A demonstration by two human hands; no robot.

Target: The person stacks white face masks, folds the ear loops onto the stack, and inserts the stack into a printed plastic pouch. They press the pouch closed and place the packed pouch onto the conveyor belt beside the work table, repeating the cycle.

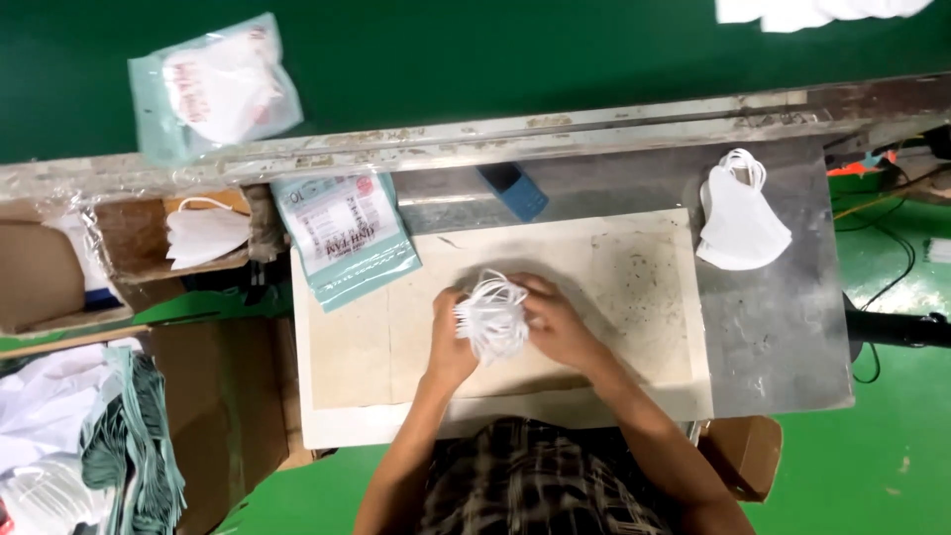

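Note:
Both of my hands hold a stack of white face masks (492, 319) edge-up over a beige mat (634, 287) on the work table. My left hand (448, 342) grips the stack's left side and my right hand (555, 322) presses its right side. The masks' ear loops stick up on top. A pile of flat printed plastic pouches (345, 236) lies on the mat's far left corner.
A second pile of white masks (738, 220) lies on the grey metal tabletop at the right. A filled pouch (216, 87) rests on the green belt at the back. A blue block (513, 188), a cardboard box with masks (203, 233) and heaped material at the left.

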